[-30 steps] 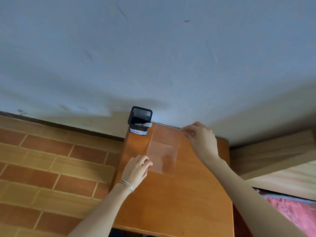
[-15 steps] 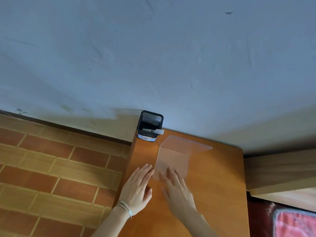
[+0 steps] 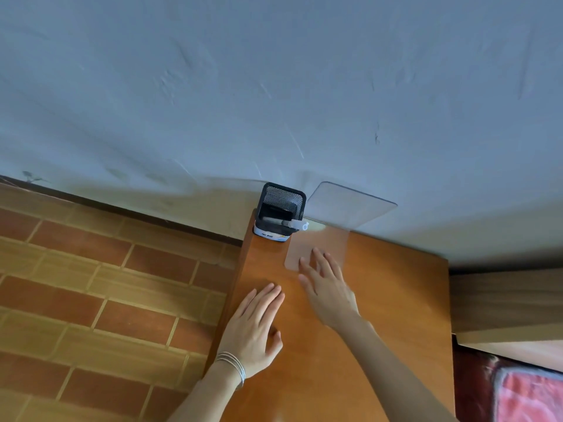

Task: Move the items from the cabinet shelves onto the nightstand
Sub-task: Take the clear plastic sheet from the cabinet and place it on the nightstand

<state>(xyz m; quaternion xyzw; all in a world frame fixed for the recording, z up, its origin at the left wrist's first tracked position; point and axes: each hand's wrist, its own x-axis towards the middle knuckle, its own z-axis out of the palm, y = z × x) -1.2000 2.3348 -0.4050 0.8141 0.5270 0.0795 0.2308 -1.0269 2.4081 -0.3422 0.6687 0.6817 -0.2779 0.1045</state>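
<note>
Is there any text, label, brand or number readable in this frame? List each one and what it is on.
Label on the base of the pen holder: dark print on white, too blurred to read.
Marker in the holder: no print can be made out.
Clear stand, nightstand, wall: no text.
Nothing in the frame can be quoted.

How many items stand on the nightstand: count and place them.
2. The black mesh holder at the back left corner of the nightstand; the clear plastic stand just right of it, the right hand touching its base. Holder's contents not counted.
</note>
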